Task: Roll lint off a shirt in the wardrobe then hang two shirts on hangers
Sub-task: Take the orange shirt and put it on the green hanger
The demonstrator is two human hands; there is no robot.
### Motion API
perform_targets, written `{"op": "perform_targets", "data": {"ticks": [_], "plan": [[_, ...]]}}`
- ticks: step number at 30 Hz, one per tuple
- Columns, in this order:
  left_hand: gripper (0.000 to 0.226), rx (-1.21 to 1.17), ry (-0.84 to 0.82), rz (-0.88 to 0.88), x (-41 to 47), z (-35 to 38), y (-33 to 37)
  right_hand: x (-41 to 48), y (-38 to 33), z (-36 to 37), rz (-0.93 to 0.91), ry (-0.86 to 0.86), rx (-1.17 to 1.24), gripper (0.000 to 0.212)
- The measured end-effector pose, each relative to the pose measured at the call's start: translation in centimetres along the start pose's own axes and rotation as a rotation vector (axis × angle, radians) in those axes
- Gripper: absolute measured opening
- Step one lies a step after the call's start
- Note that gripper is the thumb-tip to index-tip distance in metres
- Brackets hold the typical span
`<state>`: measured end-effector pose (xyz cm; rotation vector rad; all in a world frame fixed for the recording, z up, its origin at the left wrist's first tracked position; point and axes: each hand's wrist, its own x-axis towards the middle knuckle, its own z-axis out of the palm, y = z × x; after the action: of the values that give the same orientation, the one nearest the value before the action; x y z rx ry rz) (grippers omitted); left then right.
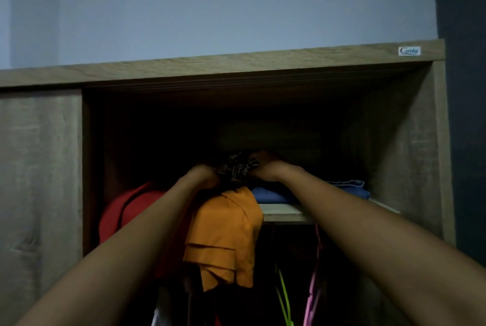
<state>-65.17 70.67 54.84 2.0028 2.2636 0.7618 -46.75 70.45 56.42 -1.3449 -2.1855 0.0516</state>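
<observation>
While both arms reach up into the open wardrobe, the work looks to be at an early stage: the left hand and right hand meet at the centre of the view, each apparently clutching a dark patterned garment that lies on the shelf, though the gloom hides the fingers' exact hold. An orange shirt droops over the shelf edge at 6 o'clock from the hands, a folded blue garment lies at their 4 o'clock, and red cloth sits at 8 o'clock. No lint roller is visible. A green hanger and a pink hanger hang bare lower down, so by my judgement both hangings remain undone.
</observation>
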Motion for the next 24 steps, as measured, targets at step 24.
{"op": "perform_targets", "data": {"ticks": [24], "plan": [[0.034,-0.140,-0.122,0.397,-2.1,2.3,14.3,-6.5,9.2,-9.2,0.433,0.050,-0.258,0.046]]}}
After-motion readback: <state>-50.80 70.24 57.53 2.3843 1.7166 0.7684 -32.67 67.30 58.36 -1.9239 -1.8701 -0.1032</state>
